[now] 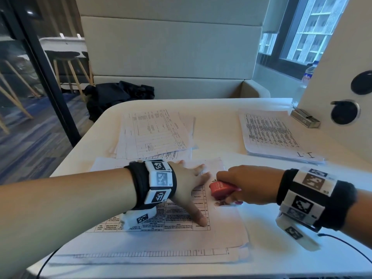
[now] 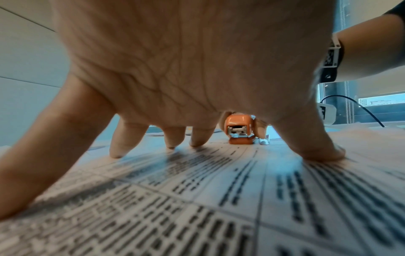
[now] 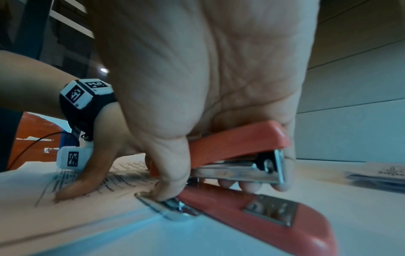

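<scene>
My left hand (image 1: 191,184) presses flat, fingers spread, on a stack of printed sheets (image 1: 181,238) near the table's front edge. Its fingertips (image 2: 116,152) and thumb bear on the top page (image 2: 197,199). My right hand (image 1: 247,182) grips a red stapler (image 1: 219,189) at the stack's right edge, just right of the left fingers. In the right wrist view the stapler (image 3: 241,143) has its jaws apart and its mouth turned toward my wrist. A metal tab (image 3: 162,207) at its rear end lies against the paper edge under my thumb tip.
Two more paper stacks lie on the white table, one at the middle back (image 1: 155,133) and one at the right (image 1: 271,135). A small metallic box (image 1: 306,117) sits by the right wall panel (image 1: 322,57). A black bag (image 1: 118,95) lies on the seat beyond.
</scene>
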A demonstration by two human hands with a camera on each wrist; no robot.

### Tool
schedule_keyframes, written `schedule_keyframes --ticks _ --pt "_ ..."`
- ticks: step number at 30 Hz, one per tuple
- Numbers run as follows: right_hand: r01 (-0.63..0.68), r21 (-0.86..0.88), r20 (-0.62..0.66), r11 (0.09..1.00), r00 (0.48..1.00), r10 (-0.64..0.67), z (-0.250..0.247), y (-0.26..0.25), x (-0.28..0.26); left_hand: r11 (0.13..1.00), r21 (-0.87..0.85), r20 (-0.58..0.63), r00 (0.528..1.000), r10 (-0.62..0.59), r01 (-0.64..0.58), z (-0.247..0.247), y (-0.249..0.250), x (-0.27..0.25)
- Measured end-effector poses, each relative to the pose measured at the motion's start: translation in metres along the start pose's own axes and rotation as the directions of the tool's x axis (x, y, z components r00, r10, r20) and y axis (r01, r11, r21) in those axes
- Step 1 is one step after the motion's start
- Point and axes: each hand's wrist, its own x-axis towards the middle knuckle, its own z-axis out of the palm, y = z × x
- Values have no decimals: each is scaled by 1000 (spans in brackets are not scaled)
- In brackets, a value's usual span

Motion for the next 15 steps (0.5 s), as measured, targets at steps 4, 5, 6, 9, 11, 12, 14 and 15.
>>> schedule_keyframes --ticks 4,5,6,9,11,12,14,15 --pt "14 25 -15 1000 1000 -13 0 -2 2 1000 -1 -2 1000 -1 1 -1 0 -1" --pt "21 21 -18 1000 1000 -21 0 -2 2 1000 -4 -1 1000 -1 1 0 0 0" --pt "27 15 -20 1000 999 -27 0 -3 2 1000 -5 1 1000 -2 2 0 0 0" --pt "35 3 -10 999 999 -35 -2 0 2 1000 -5 5 1000 -8 8 0 0 0" --pt "36 1 -8 999 999 -36 -2 5 2 1000 -4 1 1000 -9 9 0 1 -1" --pt "38 8 -9 999 999 -38 -1 6 2 1000 -6 -2 1000 -9 9 0 1 -1" --pt "40 39 7 998 999 -41 3 6 2 1000 -11 -4 1000 -13 13 2 2 -2" --pt "36 56 22 998 999 -37 5 6 2 1000 -11 -6 1000 -16 16 2 3 -1"
